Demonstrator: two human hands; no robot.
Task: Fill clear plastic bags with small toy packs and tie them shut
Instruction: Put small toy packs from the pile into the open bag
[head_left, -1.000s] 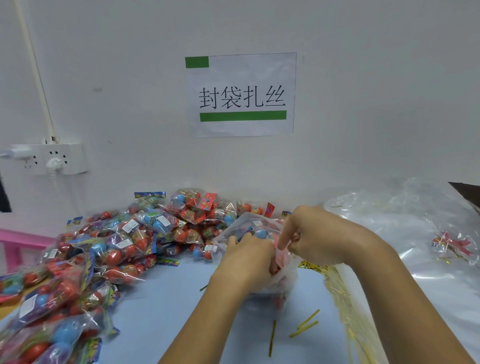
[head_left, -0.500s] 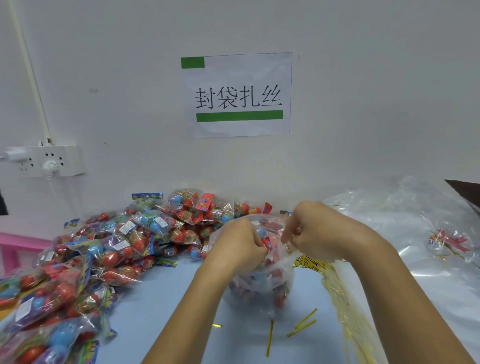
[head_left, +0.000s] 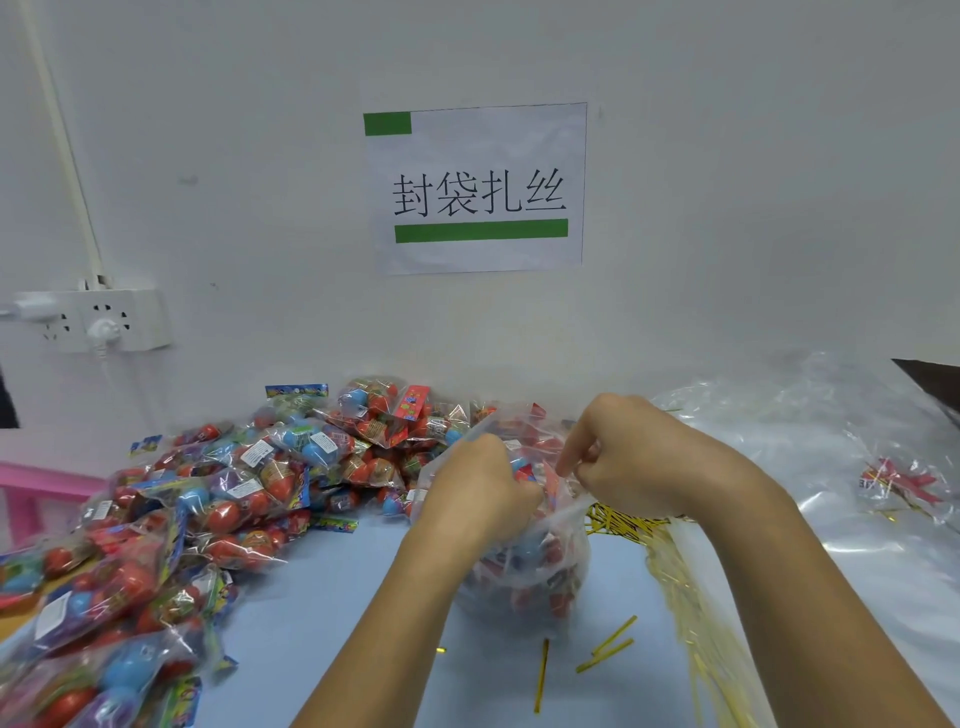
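Clear bag (head_left: 524, 566), filled with toy packs, frame centre. We pinch its gathered mouth with left hand (head_left: 480, 486) and right hand (head_left: 631, 460).

Toy packs (head_left: 218, 499) piled left on table (head_left: 332, 597); filled bag (head_left: 530, 566) centre, loose ties (head_left: 613, 647) in front, tie bundle (head_left: 675, 571) and empty bags (head_left: 831, 467) right.

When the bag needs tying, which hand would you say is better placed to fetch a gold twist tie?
Probably the right hand: the bundle of gold twist ties lies directly under it, while the left hand grips the clear bag neck on the far side.
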